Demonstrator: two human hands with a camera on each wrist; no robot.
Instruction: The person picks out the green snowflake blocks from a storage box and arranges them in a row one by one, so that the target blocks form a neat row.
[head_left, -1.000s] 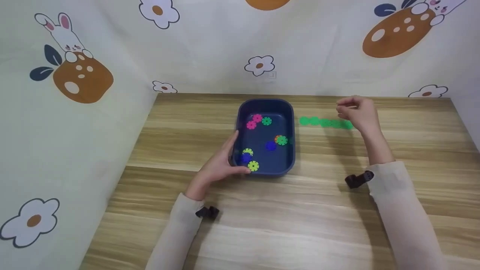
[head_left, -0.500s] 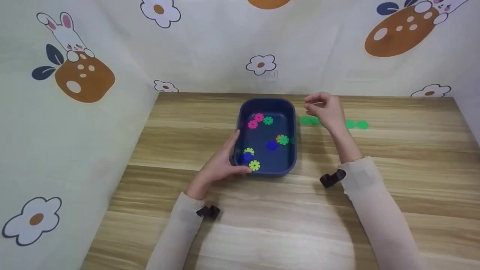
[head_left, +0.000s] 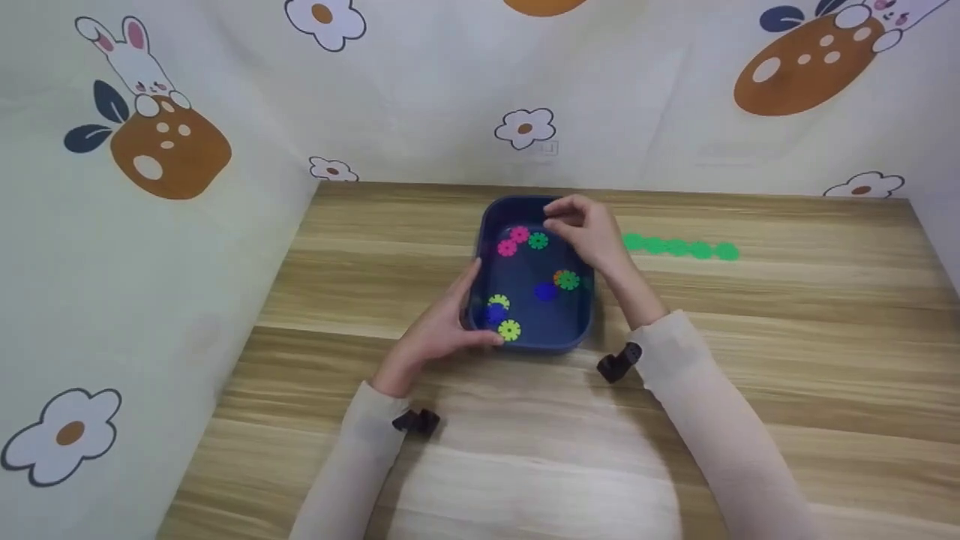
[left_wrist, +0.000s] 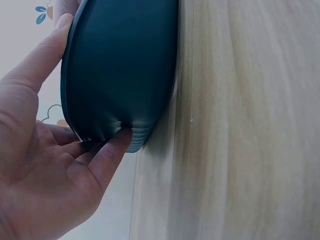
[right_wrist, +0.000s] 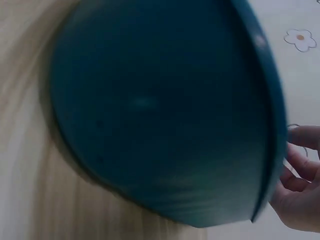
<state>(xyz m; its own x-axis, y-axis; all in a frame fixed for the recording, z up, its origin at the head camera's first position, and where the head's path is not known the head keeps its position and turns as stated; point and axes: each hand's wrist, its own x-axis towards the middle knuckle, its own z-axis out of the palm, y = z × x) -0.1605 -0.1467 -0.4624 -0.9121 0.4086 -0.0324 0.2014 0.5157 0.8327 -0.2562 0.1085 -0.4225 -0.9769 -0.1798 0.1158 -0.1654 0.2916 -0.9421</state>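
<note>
My left hand (head_left: 439,330) grips the near left corner of the dark blue tray (head_left: 577,330), thumb on the rim and fingers curled against its wall, so it stays put on the wooden table (head_left: 787,360). My right hand (head_left: 589,229) hovers over the far end of the tray with fingertips loosely bunched; whether it pinches anything I cannot tell. The little gear discs (head_left: 538,241) in the tray look like light, stiff plastic, thin and flat, so I judge them best pinched at the toothed edge. A row of green discs (head_left: 679,247) lies on the table to the tray's right
</note>
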